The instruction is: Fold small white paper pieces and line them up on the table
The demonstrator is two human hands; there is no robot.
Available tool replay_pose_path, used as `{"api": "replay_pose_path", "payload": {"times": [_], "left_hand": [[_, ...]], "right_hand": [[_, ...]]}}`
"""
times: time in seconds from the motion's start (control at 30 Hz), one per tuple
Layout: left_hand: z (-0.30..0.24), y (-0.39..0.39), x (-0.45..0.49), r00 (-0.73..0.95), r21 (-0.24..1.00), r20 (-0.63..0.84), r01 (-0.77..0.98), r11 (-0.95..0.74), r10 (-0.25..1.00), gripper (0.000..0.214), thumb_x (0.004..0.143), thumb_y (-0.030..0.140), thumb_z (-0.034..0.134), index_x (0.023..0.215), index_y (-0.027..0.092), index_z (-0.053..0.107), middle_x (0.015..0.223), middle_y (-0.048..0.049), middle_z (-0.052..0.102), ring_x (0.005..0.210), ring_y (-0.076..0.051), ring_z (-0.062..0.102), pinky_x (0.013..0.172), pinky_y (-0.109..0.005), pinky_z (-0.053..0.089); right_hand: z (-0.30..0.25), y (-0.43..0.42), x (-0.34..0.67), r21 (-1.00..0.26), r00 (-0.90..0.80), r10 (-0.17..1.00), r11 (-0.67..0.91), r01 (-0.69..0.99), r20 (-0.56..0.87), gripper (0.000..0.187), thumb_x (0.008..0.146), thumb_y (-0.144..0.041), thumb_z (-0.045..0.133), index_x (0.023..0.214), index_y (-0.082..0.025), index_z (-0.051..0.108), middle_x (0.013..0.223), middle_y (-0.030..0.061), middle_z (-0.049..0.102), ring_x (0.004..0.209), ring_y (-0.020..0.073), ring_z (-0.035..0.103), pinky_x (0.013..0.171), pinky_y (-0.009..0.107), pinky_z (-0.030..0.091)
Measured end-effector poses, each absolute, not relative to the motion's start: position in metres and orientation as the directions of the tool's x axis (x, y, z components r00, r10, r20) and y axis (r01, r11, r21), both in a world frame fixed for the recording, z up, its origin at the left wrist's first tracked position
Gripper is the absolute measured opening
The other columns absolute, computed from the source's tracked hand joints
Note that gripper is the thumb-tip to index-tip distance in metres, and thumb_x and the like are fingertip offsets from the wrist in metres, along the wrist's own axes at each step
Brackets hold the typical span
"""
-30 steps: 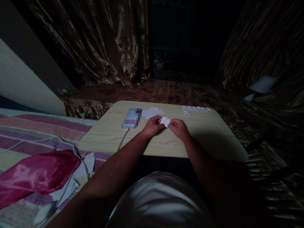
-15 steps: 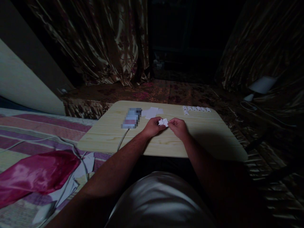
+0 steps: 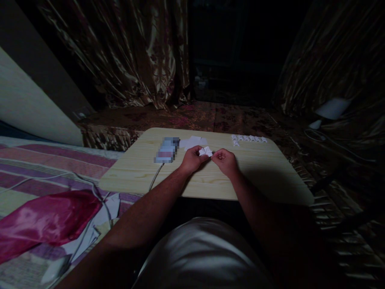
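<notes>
A small folded white paper piece (image 3: 206,151) is pinched between both hands just above the light wooden lap table (image 3: 264,172). My left hand (image 3: 192,159) grips its left side with curled fingers. My right hand (image 3: 225,160) pinches its right edge with thumb and fingertips. A loose pile of white paper sheets (image 3: 194,141) lies just beyond the hands. A row of several small folded paper pieces (image 3: 248,138) sits at the table's far right edge.
A blurred phone-like object (image 3: 166,150) with a cable (image 3: 155,178) lies on the table's left part. A striped bed cover (image 3: 45,168) with a magenta cloth (image 3: 45,220) is at left. Shiny curtains (image 3: 126,52) hang behind; a white lamp (image 3: 331,107) sits at right.
The folded paper has become smaller and shifted slightly left and up between the fingers. Both hands stayed nearly in place, the right one turning a little.
</notes>
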State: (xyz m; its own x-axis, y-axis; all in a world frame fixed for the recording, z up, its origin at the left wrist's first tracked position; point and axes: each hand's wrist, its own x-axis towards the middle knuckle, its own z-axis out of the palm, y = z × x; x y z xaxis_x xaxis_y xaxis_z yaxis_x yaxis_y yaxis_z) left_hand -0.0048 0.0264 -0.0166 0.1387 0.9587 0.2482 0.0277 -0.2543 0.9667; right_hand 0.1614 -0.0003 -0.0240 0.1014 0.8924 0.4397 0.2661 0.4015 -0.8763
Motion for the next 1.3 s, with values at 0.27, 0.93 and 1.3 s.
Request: {"api": "replay_pose_path", "payload": {"times": [0.27,0.93,1.3], "left_hand": [[-0.018,0.028,-0.006,0.162,0.962,0.248,0.074,-0.262,0.955,0.028,0.061,0.032,0.077,0.078,0.015,0.064,0.065,0.0016,0.062,0.055,-0.010,0.049,0.054,-0.022,0.036],[-0.011,0.019,-0.007,0.300,0.954,0.205,0.154,-0.259,0.932,0.024,0.068,0.035,0.070,0.074,0.012,0.069,0.063,-0.0005,0.063,0.053,-0.011,0.050,0.052,-0.023,0.035],[-0.008,0.016,-0.005,0.293,0.969,0.181,0.112,-0.222,0.939,0.022,0.066,0.032,0.071,0.074,0.012,0.069,0.061,-0.0003,0.062,0.052,-0.011,0.049,0.051,-0.023,0.035]], "right_hand": [[-0.020,-0.005,0.159,-0.863,0.084,0.893,0.397,0.314,0.442,0.016,0.070,-0.034,0.071,0.070,-0.020,0.064,0.064,0.0000,0.064,0.059,0.0146,0.058,0.058,0.026,0.047],[-0.021,-0.005,0.159,-0.847,0.090,0.886,0.401,0.348,0.456,0.007,0.072,-0.028,0.064,0.070,-0.021,0.063,0.065,0.0000,0.066,0.061,0.0157,0.061,0.058,0.026,0.048],[-0.021,-0.007,0.156,-0.783,0.115,0.851,0.408,0.469,0.513,0.006,0.077,-0.028,0.062,0.074,-0.023,0.063,0.069,-0.0001,0.067,0.063,0.0162,0.063,0.061,0.026,0.050]]}}
